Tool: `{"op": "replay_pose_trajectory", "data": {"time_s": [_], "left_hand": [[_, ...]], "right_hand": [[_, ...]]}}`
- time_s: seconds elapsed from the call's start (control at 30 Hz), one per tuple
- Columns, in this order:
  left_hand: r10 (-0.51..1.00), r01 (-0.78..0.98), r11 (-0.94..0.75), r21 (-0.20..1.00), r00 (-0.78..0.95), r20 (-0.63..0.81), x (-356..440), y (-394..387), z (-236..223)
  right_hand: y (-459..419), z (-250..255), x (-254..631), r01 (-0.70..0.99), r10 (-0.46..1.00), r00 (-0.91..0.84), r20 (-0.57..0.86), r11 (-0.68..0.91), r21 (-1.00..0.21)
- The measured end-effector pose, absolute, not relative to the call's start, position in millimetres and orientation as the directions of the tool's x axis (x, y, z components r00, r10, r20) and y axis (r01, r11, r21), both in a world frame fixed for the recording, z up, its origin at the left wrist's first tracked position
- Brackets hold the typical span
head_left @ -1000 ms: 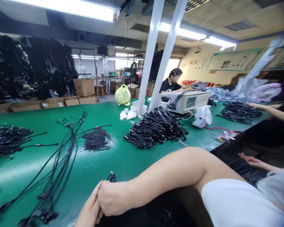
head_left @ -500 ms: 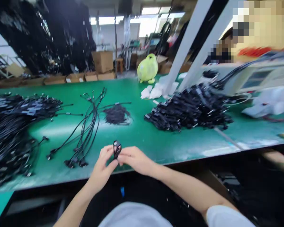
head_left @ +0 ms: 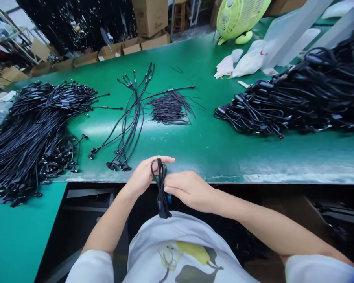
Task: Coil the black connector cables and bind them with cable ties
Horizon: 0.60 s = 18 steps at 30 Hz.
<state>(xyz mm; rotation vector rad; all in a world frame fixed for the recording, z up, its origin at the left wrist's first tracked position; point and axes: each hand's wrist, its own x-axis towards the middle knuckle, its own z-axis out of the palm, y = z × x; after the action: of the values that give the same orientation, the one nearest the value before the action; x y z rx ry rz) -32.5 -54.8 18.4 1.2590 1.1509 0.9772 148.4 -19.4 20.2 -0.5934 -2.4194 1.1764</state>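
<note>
A black cable (head_left: 161, 184), folded into a looped bundle, hangs upright at the table's front edge with its plug end down by my shirt. My left hand (head_left: 143, 175) grips it from behind near the upper loop, the index finger stretched out to the right. My right hand (head_left: 188, 190) pinches at the middle of the bundle from the right; whether a tie is between the fingertips is hidden. Just beyond lie several loose, unfolded cables (head_left: 138, 112), their plugs toward me. Right of them is a pile of short black ties (head_left: 169, 108).
A large heap of straight cables (head_left: 44, 118) covers the left of the green table (head_left: 200, 141). Folded cable bundles (head_left: 297, 94) are heaped at the right. A yellow-green fan (head_left: 240, 17), white bags (head_left: 249, 63) and a post stand behind. Cartons (head_left: 150, 17) line the far edge.
The cable bundle now hangs lower and closer to me, turned upright. My left index finger has straightened. The view has tilted down, and the person at the right is out of view.
</note>
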Motion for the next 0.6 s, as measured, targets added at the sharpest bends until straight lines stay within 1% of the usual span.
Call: {"op": "replay_pose_trajectory", "data": {"time_s": [0.03,0.1,0.17,0.2,0.27,0.33,0.4,0.5,0.6], "left_hand": [[0.972,0.057,0.050,0.997,0.225,-0.061,-34.5,-55.7,23.7],[0.915,0.151,-0.059,0.987,0.403,-0.007,-34.0,-61.5,32.7],[0.834,0.285,-0.131,0.949,0.550,-0.050,-28.3,-68.1,32.9],[0.821,0.329,-0.114,0.937,0.563,-0.098,-24.9,-69.8,28.9],[0.872,0.338,0.009,0.941,0.458,-0.173,-20.4,-68.9,15.1],[0.918,0.250,0.156,0.956,0.320,-0.234,-19.8,-63.8,0.1],[0.930,0.132,0.238,0.962,0.256,-0.265,-21.0,-58.8,-9.7],[0.915,-0.048,0.307,0.951,0.289,-0.281,-20.6,-57.3,-11.2],[0.893,-0.235,0.392,0.889,0.329,-0.307,-17.2,-59.6,-4.9]], "right_hand": [[-17.6,16.6,147.2,0.210,0.531,-0.840,0.107,0.501,-0.840],[-8.0,10.0,148.5,0.251,0.609,-0.792,0.031,0.372,-0.894],[4.0,7.0,153.4,0.302,0.705,-0.709,0.015,0.322,-0.897],[8.5,7.2,156.1,0.331,0.737,-0.675,0.031,0.340,-0.880],[11.8,10.0,160.8,0.384,0.754,-0.651,0.088,0.427,-0.819],[8.6,13.3,163.2,0.422,0.724,-0.679,0.124,0.523,-0.741],[2.8,14.1,163.6,0.427,0.667,-0.732,0.140,0.609,-0.668],[-3.7,9.9,162.2,0.430,0.600,-0.773,0.206,0.734,-0.525],[-6.7,6.4,160.3,0.454,0.546,-0.791,0.277,0.827,-0.333]]}}
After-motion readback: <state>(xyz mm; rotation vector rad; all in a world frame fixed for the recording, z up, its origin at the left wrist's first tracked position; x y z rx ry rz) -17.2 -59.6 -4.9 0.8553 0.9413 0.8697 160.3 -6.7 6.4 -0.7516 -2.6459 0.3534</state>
